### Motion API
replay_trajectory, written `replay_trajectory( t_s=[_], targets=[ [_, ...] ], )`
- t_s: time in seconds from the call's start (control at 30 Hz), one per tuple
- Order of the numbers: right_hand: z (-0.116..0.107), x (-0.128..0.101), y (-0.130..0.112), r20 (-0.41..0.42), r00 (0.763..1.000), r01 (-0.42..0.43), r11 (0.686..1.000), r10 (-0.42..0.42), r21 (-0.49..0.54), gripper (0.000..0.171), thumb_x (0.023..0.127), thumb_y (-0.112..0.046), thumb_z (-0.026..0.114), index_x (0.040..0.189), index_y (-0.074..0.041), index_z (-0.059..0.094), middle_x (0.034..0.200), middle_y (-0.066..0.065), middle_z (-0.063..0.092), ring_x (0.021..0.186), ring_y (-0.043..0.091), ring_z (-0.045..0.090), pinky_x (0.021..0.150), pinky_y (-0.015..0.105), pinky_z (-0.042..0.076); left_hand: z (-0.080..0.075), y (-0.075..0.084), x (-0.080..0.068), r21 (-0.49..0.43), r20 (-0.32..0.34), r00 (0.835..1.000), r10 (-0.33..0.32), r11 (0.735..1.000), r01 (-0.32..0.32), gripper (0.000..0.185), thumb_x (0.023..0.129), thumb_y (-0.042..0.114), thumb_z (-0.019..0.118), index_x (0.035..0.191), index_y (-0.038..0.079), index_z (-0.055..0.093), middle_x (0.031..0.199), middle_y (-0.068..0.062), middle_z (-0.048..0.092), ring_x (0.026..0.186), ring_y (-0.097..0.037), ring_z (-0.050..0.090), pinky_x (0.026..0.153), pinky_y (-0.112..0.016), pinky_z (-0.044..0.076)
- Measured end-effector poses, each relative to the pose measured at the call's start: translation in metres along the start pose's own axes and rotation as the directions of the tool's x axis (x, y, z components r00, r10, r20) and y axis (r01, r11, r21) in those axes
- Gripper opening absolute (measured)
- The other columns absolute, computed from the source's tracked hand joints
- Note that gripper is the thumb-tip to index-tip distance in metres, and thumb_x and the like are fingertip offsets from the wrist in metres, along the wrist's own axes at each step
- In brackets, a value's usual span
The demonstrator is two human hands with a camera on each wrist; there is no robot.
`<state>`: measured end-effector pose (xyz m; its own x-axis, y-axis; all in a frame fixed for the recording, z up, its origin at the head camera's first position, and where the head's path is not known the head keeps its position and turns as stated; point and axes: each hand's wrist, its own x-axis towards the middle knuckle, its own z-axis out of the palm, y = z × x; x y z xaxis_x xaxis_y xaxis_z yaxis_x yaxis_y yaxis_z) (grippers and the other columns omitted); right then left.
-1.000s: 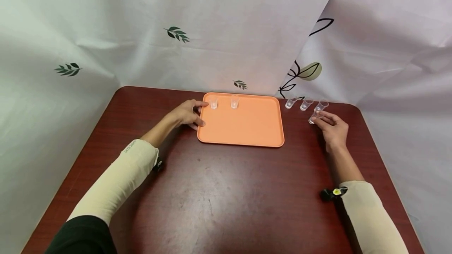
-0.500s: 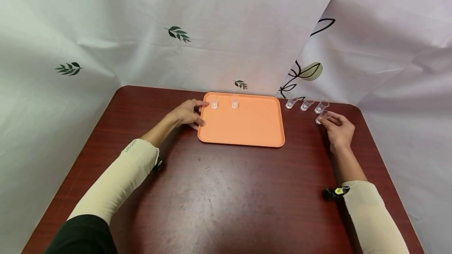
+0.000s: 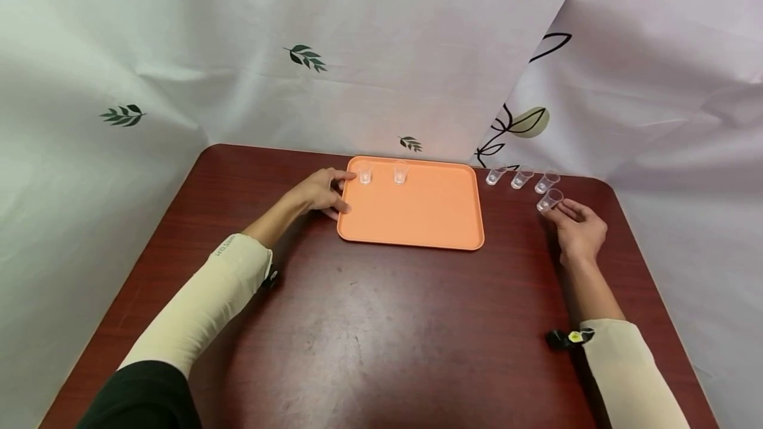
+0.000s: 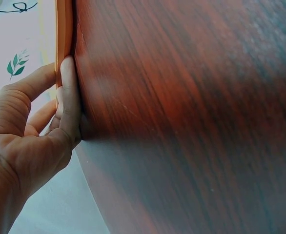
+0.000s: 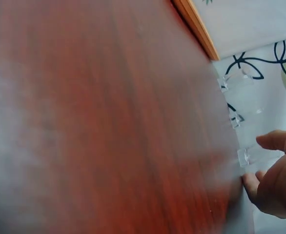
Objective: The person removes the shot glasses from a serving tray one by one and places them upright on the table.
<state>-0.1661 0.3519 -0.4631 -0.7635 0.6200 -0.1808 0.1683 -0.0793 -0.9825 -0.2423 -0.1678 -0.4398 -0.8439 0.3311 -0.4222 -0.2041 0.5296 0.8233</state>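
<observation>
My left hand (image 3: 318,192) grips the left rim of an orange tray (image 3: 417,217). In the left wrist view, the thumb and fingers of the hand (image 4: 40,122) lie on either side of the tray edge (image 4: 64,34). Two small clear cups (image 3: 400,173) stand on the tray's far left part. At the back right, my right hand (image 3: 578,230) is beside a small clear cup (image 3: 550,200) on the table, thumb and fingers spread at its near side. Behind it stand three more clear cups (image 3: 522,178) in a row. The right wrist view shows the hand's thumb and fingers apart.
The dark red-brown wooden table (image 3: 369,323) extends toward me. White cloth (image 3: 357,85) with leaf prints hangs right behind the table's far edge and along both sides.
My right hand has drawn the fourth cup rightward to the near side of the row's rightmost cup, and its fingers have loosened. The left hand keeps its grip on the tray.
</observation>
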Motion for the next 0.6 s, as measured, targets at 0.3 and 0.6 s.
replay_trajectory(
  t_s=[0.3,0.6],
  targets=[
    [-0.002,-0.018,-0.003,0.017,0.998,-0.057,0.998,0.057,0.039,0.043,0.087,0.009,0.090,0.126,-0.002,0.073,0.087,-0.010,0.075,0.083,-0.003,0.074,0.075,0.012,0.068,0.000,-0.001,0.001,-0.007,0.000,1.000,-0.006,1.000,0.006,0.095,0.091,-0.015,0.084,0.174,0.015,0.047,0.138,-0.019,0.038,0.085,-0.023,0.071,0.071,-0.035,0.075],
    [0.010,-0.035,0.000,0.056,0.998,0.002,0.995,-0.007,0.095,0.026,0.091,0.008,0.087,0.114,0.000,0.077,0.080,-0.009,0.078,0.071,0.002,0.078,0.071,0.016,0.070,0.001,0.003,-0.001,0.000,-0.003,1.000,-0.019,1.000,0.019,0.095,0.092,-0.014,0.084,0.174,0.014,0.047,0.146,-0.020,0.037,0.088,-0.024,0.071,0.071,-0.036,0.075]
  ],
)
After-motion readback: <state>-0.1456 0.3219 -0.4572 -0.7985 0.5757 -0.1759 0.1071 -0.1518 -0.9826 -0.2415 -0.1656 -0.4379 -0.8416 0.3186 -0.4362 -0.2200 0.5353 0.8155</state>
